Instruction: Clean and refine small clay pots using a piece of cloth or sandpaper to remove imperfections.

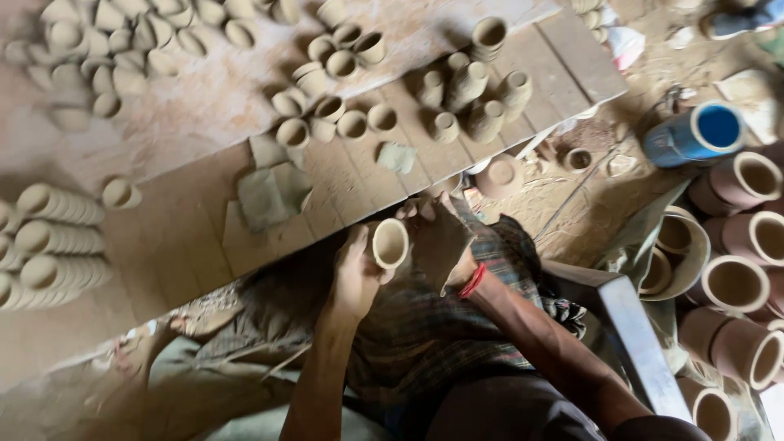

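Note:
My left hand [353,278] grips a small unfired clay cup [390,243], its mouth turned toward me. My right hand [433,233], with a red thread at the wrist, holds a dark grey piece of cloth or sandpaper [445,255] against the cup's right side. Both hands hover over my lap, which is draped in a checked cloth [425,327], just in front of the near edge of a low wooden board [196,237].
Many pale clay cups stand in clusters on the board [335,114], with nested stacks lying at left [57,237]. Grey rag pieces [273,192] lie on the board. Larger reddish pots [739,282] are stacked at right, beside a blue tube [694,135].

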